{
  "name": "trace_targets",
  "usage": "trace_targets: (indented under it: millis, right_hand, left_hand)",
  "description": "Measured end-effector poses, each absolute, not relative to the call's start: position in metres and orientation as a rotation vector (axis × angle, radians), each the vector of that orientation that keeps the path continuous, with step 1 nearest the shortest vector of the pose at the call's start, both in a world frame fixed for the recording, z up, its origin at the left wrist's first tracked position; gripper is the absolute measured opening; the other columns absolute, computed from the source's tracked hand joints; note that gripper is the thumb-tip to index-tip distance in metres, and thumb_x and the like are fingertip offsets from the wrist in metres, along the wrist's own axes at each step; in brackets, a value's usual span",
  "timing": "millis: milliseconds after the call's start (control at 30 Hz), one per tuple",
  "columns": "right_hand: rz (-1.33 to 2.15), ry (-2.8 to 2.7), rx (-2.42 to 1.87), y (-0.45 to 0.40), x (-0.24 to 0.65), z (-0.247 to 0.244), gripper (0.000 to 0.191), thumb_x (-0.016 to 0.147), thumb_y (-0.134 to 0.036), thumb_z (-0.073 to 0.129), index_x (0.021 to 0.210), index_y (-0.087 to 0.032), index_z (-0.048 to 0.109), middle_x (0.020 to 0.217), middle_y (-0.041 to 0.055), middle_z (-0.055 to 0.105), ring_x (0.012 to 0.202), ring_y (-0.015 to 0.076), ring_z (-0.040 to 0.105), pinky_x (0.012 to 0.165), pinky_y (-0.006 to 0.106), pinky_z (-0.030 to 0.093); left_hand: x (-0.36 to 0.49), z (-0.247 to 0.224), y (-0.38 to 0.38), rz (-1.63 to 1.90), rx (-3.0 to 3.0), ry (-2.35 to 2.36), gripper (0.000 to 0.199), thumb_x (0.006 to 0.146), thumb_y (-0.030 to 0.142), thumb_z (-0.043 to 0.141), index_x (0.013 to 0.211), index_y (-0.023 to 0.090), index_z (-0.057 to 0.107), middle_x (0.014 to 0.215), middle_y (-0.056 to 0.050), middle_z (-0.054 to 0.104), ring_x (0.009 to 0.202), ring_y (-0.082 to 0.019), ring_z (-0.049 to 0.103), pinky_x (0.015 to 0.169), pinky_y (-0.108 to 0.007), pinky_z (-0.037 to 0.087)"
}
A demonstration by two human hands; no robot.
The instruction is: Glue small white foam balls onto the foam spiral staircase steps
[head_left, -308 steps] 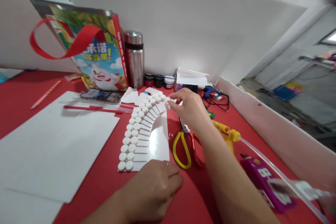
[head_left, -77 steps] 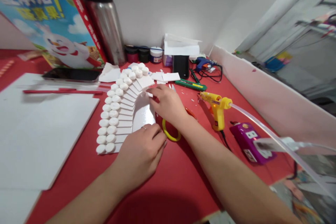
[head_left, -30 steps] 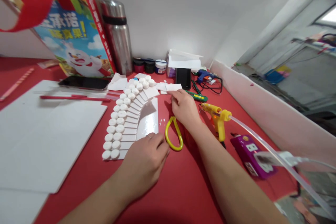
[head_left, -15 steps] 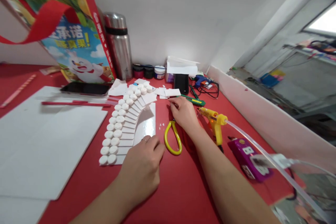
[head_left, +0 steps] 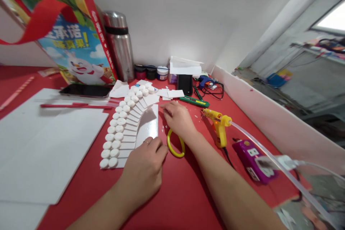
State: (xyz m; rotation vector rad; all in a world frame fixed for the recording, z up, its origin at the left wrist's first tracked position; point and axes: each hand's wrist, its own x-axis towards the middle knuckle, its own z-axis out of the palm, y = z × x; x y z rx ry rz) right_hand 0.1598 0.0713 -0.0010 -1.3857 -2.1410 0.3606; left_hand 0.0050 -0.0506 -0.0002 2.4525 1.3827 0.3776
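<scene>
A curved model of white strips (head_left: 128,132), edged by a double row of white round discs (head_left: 118,136), stands on a glossy white board (head_left: 151,124). My left hand (head_left: 145,167), a ring on one finger, rests by its lower right end with fingers curled; the fingertips and anything in them are hidden. My right hand (head_left: 178,118) reaches left towards the board's right edge, thumb and forefinger apart and nothing visible between them. Beneath it, a tool with yellow loop handles (head_left: 176,151) lies with its head covered by the hand.
To the right lie a yellow glue gun (head_left: 219,125) with a long clear stick, and a purple box (head_left: 252,161). Beyond are a green cutter (head_left: 194,101) and white scraps (head_left: 175,93). White sheets (head_left: 48,151), a phone (head_left: 84,90), a steel flask (head_left: 120,50) and a printed bag (head_left: 78,43) are left.
My right hand has moved left, off the green cutter's side and over the yellow-handled tool, nearer the white board. My left hand stays almost where it was.
</scene>
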Motion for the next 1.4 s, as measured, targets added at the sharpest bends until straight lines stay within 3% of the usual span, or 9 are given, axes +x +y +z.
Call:
trace_targets:
  millis: [333,600,833,1400]
  right_hand:
    - [0.327,-2.213,-1.366,0.070,0.134,-0.002,0.026,0.096,-0.016,0.054,0.113,-0.014,0.073,0.112,0.0134,0.070,0.100,0.0236,0.065,0.091,0.035,0.050]
    - [0.371,-2.209,-1.454,0.071,0.119,-0.003,0.021,0.096,-0.028,0.058,0.107,-0.014,0.070,0.105,0.0114,0.066,0.090,0.0211,0.062,0.081,0.032,0.048]
    - [0.397,-2.196,-1.439,0.073,0.119,-0.007,0.017,0.091,-0.018,0.059,0.104,-0.013,0.069,0.105,0.0120,0.067,0.089,0.0218,0.062,0.081,0.032,0.047]
    - [0.404,-2.166,-1.376,0.076,0.119,-0.010,0.013,0.090,-0.015,0.062,0.094,-0.015,0.075,0.100,0.0091,0.070,0.087,0.0194,0.065,0.080,0.030,0.049]
  left_hand:
    - [0.006,0.000,-0.051,0.420,2.416,1.386,0.027,0.089,0.005,0.044,0.100,0.017,0.066,0.099,-0.010,0.060,0.093,-0.028,0.056,0.075,-0.043,0.048]
    - [0.006,-0.001,-0.050,0.393,2.427,1.406,0.024,0.089,0.007,0.044,0.097,0.018,0.064,0.100,-0.010,0.061,0.093,-0.028,0.056,0.076,-0.043,0.049]
    - [0.005,0.002,-0.051,0.357,2.456,1.401,0.023,0.090,0.007,0.044,0.098,0.018,0.063,0.101,-0.011,0.061,0.094,-0.029,0.055,0.075,-0.043,0.049]
    - [0.007,0.004,-0.048,0.330,2.422,1.402,0.021,0.090,0.007,0.043,0.095,0.019,0.060,0.100,-0.010,0.060,0.094,-0.028,0.054,0.075,-0.042,0.047]
